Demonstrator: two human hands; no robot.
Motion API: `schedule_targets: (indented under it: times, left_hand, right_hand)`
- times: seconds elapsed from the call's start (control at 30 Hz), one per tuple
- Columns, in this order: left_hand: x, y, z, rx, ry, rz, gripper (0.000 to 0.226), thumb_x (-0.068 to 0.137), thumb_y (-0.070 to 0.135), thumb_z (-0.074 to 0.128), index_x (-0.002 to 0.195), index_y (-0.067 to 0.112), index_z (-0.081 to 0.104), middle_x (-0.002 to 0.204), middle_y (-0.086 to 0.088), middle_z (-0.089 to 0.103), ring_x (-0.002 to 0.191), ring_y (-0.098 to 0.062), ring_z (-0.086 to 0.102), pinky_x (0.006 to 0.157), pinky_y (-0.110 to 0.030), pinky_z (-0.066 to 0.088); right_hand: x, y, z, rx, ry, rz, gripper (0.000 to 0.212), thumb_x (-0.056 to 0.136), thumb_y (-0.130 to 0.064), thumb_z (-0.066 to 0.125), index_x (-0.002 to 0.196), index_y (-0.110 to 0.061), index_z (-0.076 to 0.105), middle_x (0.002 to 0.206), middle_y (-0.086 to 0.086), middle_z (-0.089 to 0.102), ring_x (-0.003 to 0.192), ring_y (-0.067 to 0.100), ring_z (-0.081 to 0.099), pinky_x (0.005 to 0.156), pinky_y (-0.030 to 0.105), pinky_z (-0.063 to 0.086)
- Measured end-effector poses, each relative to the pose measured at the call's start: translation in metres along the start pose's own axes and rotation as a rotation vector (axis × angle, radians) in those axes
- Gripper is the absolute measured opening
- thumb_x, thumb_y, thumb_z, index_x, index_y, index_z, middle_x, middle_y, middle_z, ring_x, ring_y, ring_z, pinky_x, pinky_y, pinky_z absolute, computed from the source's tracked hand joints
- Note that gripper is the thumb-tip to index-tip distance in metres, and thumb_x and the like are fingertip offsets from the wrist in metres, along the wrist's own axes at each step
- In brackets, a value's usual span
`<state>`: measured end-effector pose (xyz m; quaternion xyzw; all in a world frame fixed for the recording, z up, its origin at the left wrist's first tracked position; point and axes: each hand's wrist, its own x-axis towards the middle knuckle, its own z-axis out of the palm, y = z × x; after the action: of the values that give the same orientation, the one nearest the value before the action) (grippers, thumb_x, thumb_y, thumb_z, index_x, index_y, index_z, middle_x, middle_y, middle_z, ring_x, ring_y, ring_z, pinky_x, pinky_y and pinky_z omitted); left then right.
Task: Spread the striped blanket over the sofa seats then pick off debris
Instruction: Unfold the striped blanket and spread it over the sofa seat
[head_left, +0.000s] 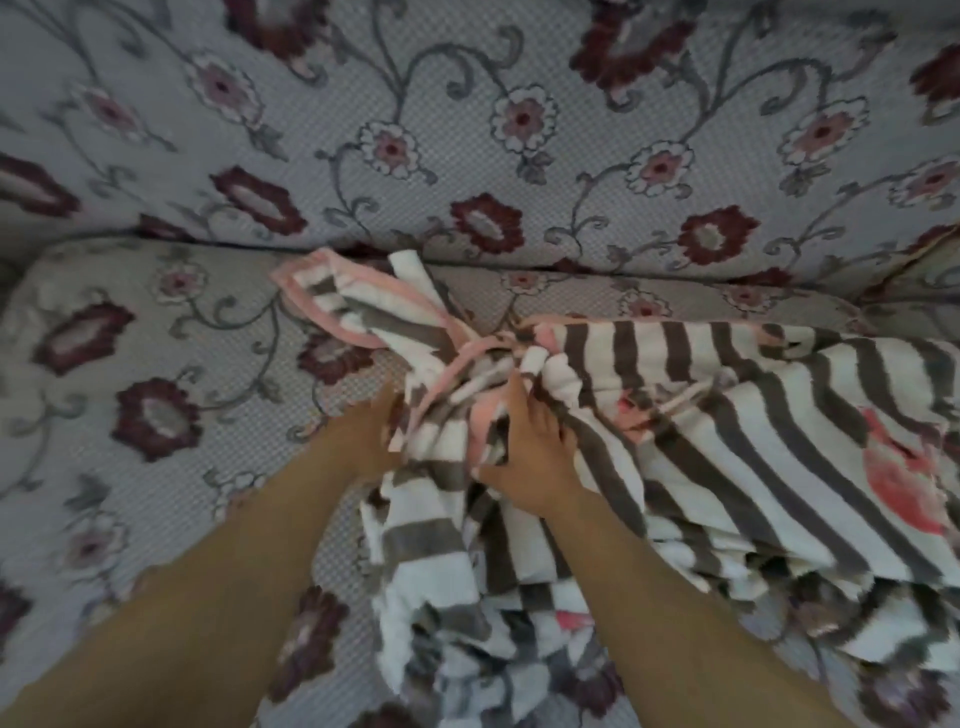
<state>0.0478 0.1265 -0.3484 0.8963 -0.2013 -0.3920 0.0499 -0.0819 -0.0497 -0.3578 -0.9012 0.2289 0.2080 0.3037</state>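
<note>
in the head view, the striped blanket (727, 441) lies bunched on the floral sofa seat (130, 364), heaped from the middle toward the right, with a pink-edged corner (332, 296) flung up near the crease below the backrest (467, 130). much of the seat on the left is not yet covered. the left hand (363, 436) reaches into the folds at the bunch's left side; blur and cloth hide its fingers, so whether it grips cannot be told. the right hand (524, 457) has its fingers curled into the gathered cloth in the middle, pinching a fold.

the blanket looks plush, soft and limp, fairly light but bulky; it will sag and fold on itself, not slide stiffly. the pink binding looks like the best hold: a hand on each of two corners, then pulled apart leftward, would probably open it flat. no debris can be made out.
</note>
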Motion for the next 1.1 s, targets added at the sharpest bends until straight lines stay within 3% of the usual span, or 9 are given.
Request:
schedule_targets:
  times: [0.1, 0.17, 0.3, 0.4, 0.5, 0.67, 0.83, 1.0, 1.1]
  left_hand:
    - [0.008, 0.001, 0.002, -0.394, -0.144, 0.059, 0.097, 0.089, 0.026, 0.064, 0.151, 0.018, -0.01, 0.145, -0.007, 0.042, 0.128, -0.029, 0.048, 0.096, -0.031, 0.042]
    - [0.014, 0.004, 0.0, -0.521, -0.11, 0.147, 0.089, 0.089, 0.023, 0.062, 0.152, 0.022, 0.0, 0.145, -0.003, 0.043, 0.13, -0.028, 0.046, 0.1, -0.034, 0.042]
    - [0.022, 0.006, -0.02, -0.637, 0.0, 0.168, 0.064, 0.087, -0.002, 0.047, 0.147, 0.013, 0.03, 0.147, -0.012, 0.04, 0.134, -0.03, 0.04, 0.108, -0.034, 0.035]
    - [0.014, -0.007, -0.049, -0.724, 0.021, 0.196, 0.037, 0.069, -0.003, 0.056, 0.105, 0.004, 0.061, 0.104, -0.014, 0.064, 0.101, -0.031, 0.058, 0.078, -0.033, 0.047]
    - [-0.005, -0.031, -0.081, -0.728, 0.077, 0.213, 0.015, 0.059, 0.002, 0.057, 0.069, 0.004, 0.047, 0.069, -0.014, 0.05, 0.067, -0.024, 0.047, 0.057, -0.03, 0.032]
    - [-0.038, -0.097, -0.12, -0.731, 0.225, 0.089, 0.006, 0.07, 0.005, 0.054, 0.07, 0.007, 0.06, 0.066, -0.01, 0.06, 0.063, -0.026, 0.057, 0.052, -0.028, 0.042]
    - [-0.068, -0.218, -0.089, -0.586, 0.24, -0.321, 0.029, 0.079, 0.017, 0.062, 0.085, -0.01, 0.065, 0.08, -0.026, 0.063, 0.085, -0.036, 0.065, 0.062, -0.033, 0.043]
    - [-0.095, -0.275, -0.019, -0.441, -0.071, -0.49, 0.022, 0.076, 0.024, 0.065, 0.089, 0.006, 0.06, 0.112, -0.02, 0.065, 0.098, -0.028, 0.062, 0.069, -0.028, 0.045]
    - [-0.086, -0.271, -0.008, -0.559, 0.086, -0.454, 0.073, 0.072, 0.029, 0.072, 0.133, -0.001, 0.044, 0.138, -0.023, 0.046, 0.127, -0.037, 0.046, 0.098, -0.039, 0.04]
  right_hand:
    - [0.018, -0.018, 0.02, 0.05, 0.088, 0.088, 0.061, 0.087, -0.038, 0.054, 0.141, -0.024, 0.03, 0.14, 0.011, 0.043, 0.128, 0.038, 0.039, 0.102, 0.056, 0.034]
    - [0.024, -0.039, 0.025, 0.134, 0.195, -0.034, 0.028, 0.081, -0.027, 0.045, 0.102, -0.012, 0.055, 0.108, 0.016, 0.062, 0.102, 0.039, 0.057, 0.086, 0.048, 0.046]
    - [0.016, -0.084, 0.011, 0.307, 0.231, -0.214, 0.019, 0.073, -0.014, 0.046, 0.081, -0.001, 0.058, 0.082, 0.013, 0.063, 0.074, 0.023, 0.054, 0.068, 0.031, 0.041]
    - [0.004, -0.105, -0.006, 0.295, 0.25, -0.272, 0.017, 0.07, -0.014, 0.05, 0.078, -0.001, 0.058, 0.079, 0.008, 0.062, 0.072, 0.022, 0.053, 0.065, 0.033, 0.042]
    - [-0.002, -0.121, -0.019, 0.279, 0.284, -0.293, 0.018, 0.069, -0.011, 0.055, 0.085, -0.006, 0.063, 0.086, 0.005, 0.063, 0.08, 0.019, 0.056, 0.069, 0.026, 0.043]
    - [0.001, -0.173, -0.015, 0.184, 0.204, -0.367, 0.024, 0.085, -0.002, 0.056, 0.105, -0.013, 0.063, 0.101, 0.004, 0.064, 0.093, 0.019, 0.056, 0.079, 0.03, 0.048]
    - [0.01, -0.184, 0.006, -0.111, 0.007, -0.275, 0.023, 0.087, -0.013, 0.058, 0.109, -0.017, 0.061, 0.112, 0.006, 0.061, 0.106, 0.026, 0.058, 0.091, 0.042, 0.048]
    - [0.01, -0.17, 0.04, -0.352, -0.181, -0.181, 0.045, 0.09, -0.032, 0.059, 0.133, -0.025, 0.048, 0.139, 0.001, 0.047, 0.129, 0.025, 0.043, 0.107, 0.042, 0.035]
    - [0.013, -0.167, 0.06, -0.429, -0.199, -0.211, 0.06, 0.086, -0.04, 0.062, 0.139, -0.028, 0.039, 0.145, -0.002, 0.042, 0.132, 0.023, 0.04, 0.109, 0.044, 0.033]
